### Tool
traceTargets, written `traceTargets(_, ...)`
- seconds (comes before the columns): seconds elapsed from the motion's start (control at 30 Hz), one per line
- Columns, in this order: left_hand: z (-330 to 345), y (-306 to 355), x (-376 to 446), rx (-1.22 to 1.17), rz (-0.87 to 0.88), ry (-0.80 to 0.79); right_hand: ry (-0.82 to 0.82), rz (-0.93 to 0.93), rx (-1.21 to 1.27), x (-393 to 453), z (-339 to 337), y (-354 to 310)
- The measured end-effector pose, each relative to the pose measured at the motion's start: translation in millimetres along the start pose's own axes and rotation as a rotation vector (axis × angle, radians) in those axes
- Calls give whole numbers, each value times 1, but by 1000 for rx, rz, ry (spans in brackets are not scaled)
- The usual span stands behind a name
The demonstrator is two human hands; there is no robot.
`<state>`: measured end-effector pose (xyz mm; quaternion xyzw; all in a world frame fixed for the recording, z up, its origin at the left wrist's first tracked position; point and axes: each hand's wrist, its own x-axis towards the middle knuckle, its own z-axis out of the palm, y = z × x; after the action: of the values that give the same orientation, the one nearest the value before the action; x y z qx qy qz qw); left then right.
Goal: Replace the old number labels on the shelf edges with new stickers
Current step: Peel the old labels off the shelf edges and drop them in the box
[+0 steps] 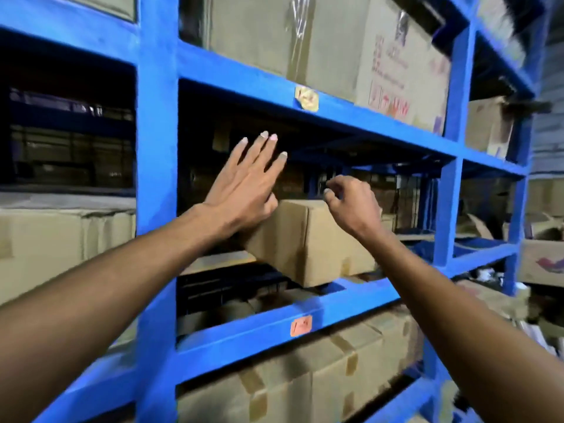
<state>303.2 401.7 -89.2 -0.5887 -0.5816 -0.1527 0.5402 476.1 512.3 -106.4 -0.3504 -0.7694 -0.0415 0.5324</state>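
Observation:
A worn yellowish label sticks to the upper blue shelf edge, its corners peeling. An orange label with a handwritten number sits on the lower blue shelf edge. My left hand is raised between the two edges, flat with fingers spread, below and left of the yellowish label. My right hand hovers beside it with fingers curled and thumb and forefinger pinched; whether it holds something small is unclear. Both hands are in front of a small cardboard box on the middle shelf.
A blue upright post stands left of my hands, another to the right. Large taped cartons fill the lower shelf, and more cartons sit above. Loose boxes lie at far right.

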Motion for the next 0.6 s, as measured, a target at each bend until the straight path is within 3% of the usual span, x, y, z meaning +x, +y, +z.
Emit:
traceTargets(0.13,-8,-27,59,180,-62,27,119,-62,53,69,-18,0)
traceTargets(0.3,-6,-72,92,480,-99,-120,226,-137,55,138,-17,-7)
traceTargets(0.6,7,-79,92,582,-81,-135,385,-208,-136,176,17,-21)
